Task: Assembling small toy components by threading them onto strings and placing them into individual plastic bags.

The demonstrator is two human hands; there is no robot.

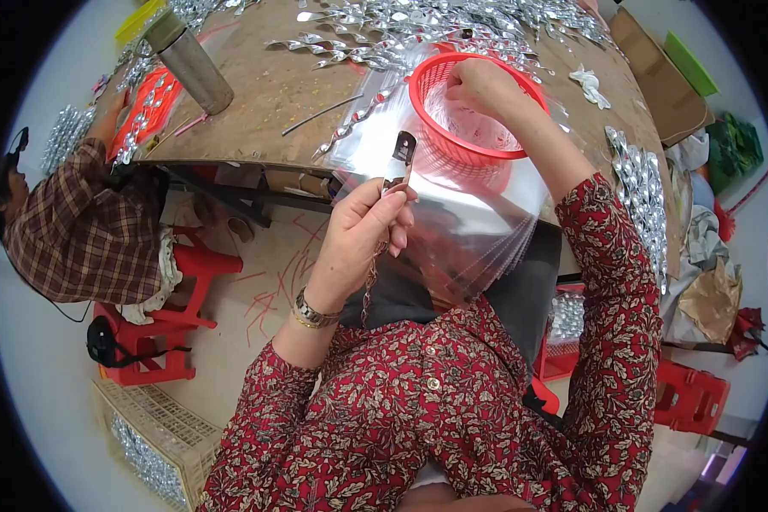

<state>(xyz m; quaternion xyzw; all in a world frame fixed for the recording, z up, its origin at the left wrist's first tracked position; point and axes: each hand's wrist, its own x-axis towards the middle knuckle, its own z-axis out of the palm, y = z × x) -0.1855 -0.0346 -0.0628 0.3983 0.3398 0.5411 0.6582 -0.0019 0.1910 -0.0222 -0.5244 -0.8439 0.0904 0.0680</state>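
Note:
My left hand (pixel 371 224) is closed, thumb against fingers, around a small dark flat piece with a shiny end (pixel 404 149). It is too small to name. A thin braided cord (pixel 368 290) hangs below that hand. My right hand (pixel 480 85) reaches into a round red plastic basket (pixel 478 152), its fingers bent down toward the basket's inside. Whitish, see-through material shows in the basket; what those fingers touch is hidden. Beneath the basket, a stack of clear plastic sheets or bags (pixel 486 224) hangs over the table's front edge.
Silver twisted strips (pixel 452 21) cover the table's far side, and more (pixel 638 192) lie at the right. A metal flask (pixel 194 72) stands at the left, near a dark stick (pixel 320 115). Another person (pixel 94 230) works at the left. A cardboard box (pixel 657 77) is at the right.

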